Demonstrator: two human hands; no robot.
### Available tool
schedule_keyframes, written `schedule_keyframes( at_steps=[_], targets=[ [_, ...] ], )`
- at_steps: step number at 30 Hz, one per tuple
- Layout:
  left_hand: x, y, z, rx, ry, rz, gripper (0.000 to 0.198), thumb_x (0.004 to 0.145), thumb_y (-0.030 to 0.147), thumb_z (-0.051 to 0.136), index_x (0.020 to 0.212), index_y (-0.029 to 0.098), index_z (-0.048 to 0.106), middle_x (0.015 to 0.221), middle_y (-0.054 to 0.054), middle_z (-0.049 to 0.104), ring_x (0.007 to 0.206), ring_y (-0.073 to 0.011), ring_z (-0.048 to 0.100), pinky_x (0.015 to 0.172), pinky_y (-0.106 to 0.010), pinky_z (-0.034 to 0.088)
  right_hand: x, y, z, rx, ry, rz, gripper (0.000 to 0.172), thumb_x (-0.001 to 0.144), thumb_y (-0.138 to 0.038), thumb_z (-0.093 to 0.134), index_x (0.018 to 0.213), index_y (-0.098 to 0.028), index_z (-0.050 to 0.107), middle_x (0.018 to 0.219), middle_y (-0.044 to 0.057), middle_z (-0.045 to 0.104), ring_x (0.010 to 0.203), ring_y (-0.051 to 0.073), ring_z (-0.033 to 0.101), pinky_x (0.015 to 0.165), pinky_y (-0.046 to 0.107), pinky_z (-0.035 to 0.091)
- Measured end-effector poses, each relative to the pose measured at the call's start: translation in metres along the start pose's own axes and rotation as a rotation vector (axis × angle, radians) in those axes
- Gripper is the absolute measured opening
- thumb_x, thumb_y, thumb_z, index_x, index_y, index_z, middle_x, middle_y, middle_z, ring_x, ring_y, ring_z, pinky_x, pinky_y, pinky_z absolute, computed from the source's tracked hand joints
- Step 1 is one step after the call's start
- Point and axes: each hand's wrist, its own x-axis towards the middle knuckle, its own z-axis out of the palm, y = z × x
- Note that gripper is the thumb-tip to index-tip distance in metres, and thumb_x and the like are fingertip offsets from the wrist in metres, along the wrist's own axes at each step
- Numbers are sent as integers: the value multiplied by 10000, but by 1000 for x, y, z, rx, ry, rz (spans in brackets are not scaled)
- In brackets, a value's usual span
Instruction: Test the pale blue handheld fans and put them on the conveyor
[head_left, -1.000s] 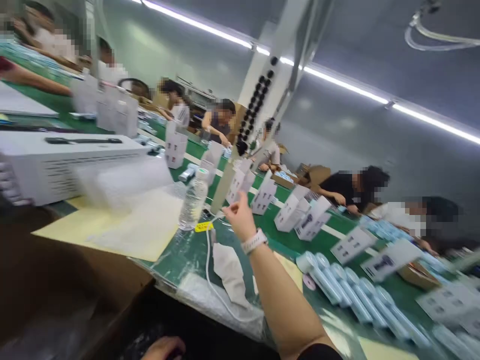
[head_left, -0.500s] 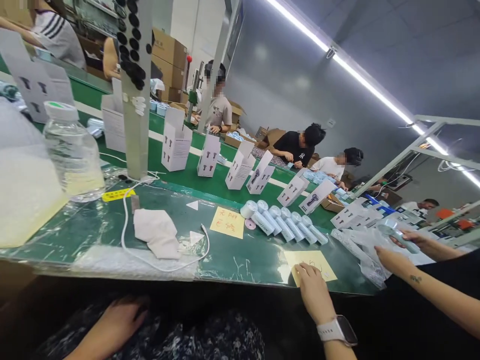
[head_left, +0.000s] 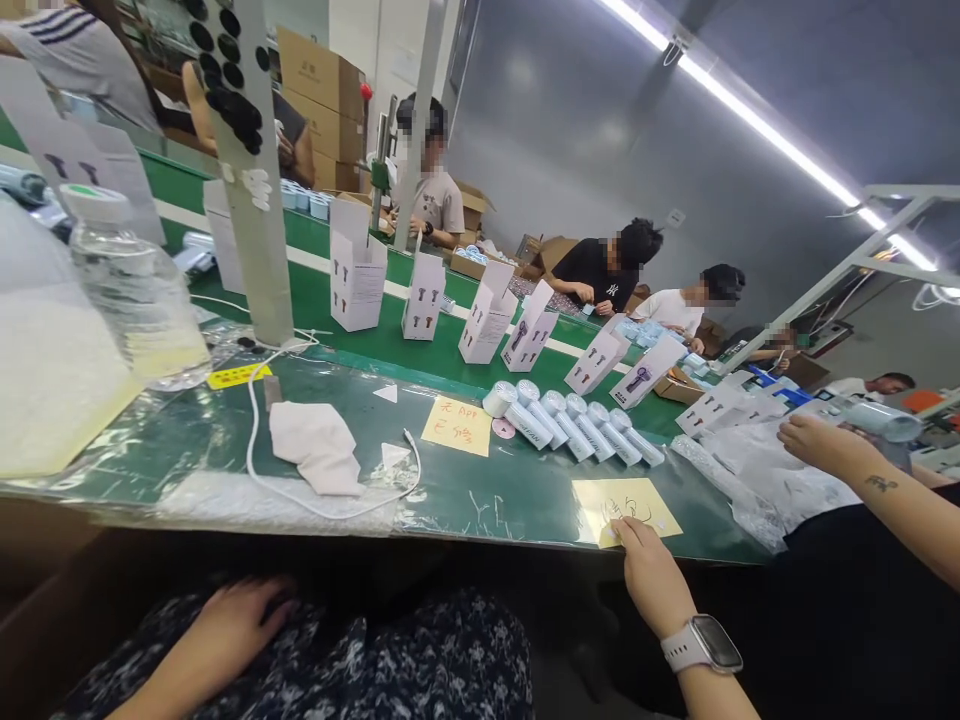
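Tube light [head_left: 765,128]: glaring white, high beyond the table [head_left: 450,505]
Clear film [head_left: 210,500]: glints along table's near edge
Under table: deep shadow
Bottle [head_left: 131,290]: stretched at the table's left end
Heads [head_left: 639,242] beyond table: pixelated

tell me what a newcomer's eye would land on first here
Probably the slanted row of blue tubes, lying just right of centre on the green table. Behind them, white boxes stand in a line with their flaps up. At the table's near edge, the right hand touches a yellow note.
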Motion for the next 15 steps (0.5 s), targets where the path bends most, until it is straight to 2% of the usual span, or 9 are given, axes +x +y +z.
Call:
schedule_keyframes(
  at_steps=[3, 9, 15],
  targets=[
    [-2, -1, -1, -26, 13, 3, 421, 844, 326, 396, 1015, 187, 754, 1082, -89, 767, 1063, -304, 687, 980, -388, 488, 6, 2, -4, -4, -38, -9, 443, 823, 28, 363, 1088, -142, 675, 1137, 162, 677, 1052, 276, 611, 954, 414, 475],
    [-6, 14, -11, -64, -27, -29, 354, 865, 256, 424, 1007, 184, 740, 1053, -85, 764, 1032, -279, 690, 956, -361, 475, 26, 7, -19, 9, -139, -31, 309, 844, 0, 375, 839, -186, 622, 913, 118, 667, 874, 238, 601, 827, 349, 452],
    [-8, 20, -14, -108, -41, -25, 293, 875, 206, 441, 956, 189, 723, 1039, -88, 755, 1049, -265, 670, 971, -364, 442, 45, 11, -30, 77, -193, -56, 207, 752, -55, 454, 665, -228, 528, 743, 68, 633, 726, 215, 610, 687, 329, 445]
  ],
)
